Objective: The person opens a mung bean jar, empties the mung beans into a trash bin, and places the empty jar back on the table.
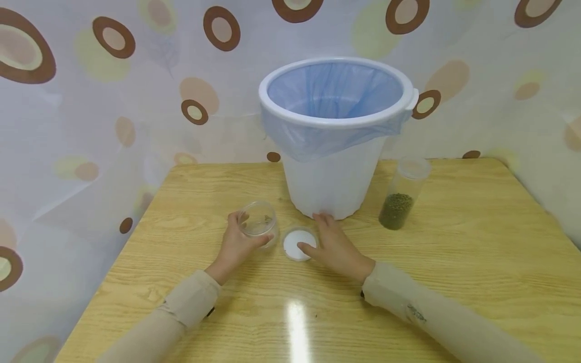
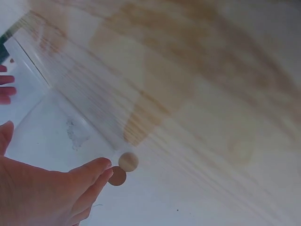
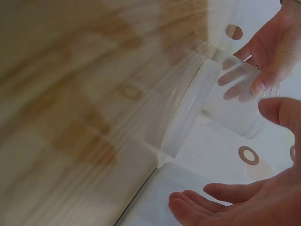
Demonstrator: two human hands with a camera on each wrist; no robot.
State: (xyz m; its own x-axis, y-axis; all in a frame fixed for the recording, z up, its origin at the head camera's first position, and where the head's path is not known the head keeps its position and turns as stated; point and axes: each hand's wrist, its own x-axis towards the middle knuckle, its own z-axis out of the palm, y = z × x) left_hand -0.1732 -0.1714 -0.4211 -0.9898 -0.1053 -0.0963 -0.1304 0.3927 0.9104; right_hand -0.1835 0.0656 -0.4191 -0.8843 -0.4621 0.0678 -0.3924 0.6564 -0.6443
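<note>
My left hand (image 1: 233, 247) grips a clear round jar (image 1: 258, 227), fingers on its far side and thumb on the near side. The jar's mouth faces up, and a few small dark bits show inside. Beside it on the table lies a round white lid (image 1: 298, 245) with a clear rim. My right hand (image 1: 338, 247) is around the lid's right side, its thumb over the lid in the head view. In the right wrist view, the right hand (image 3: 263, 188) has its thumb and fingers spread, with a gap between them and the lid (image 3: 193, 108).
A white trash bin (image 1: 333, 176) lined with a blue bag (image 1: 336, 93) stands behind the hands. Right of it is a tall clear jar (image 1: 401, 196), partly filled with dried green flakes. The wooden table (image 1: 476, 252) backs onto a patterned wall covering (image 1: 181, 40).
</note>
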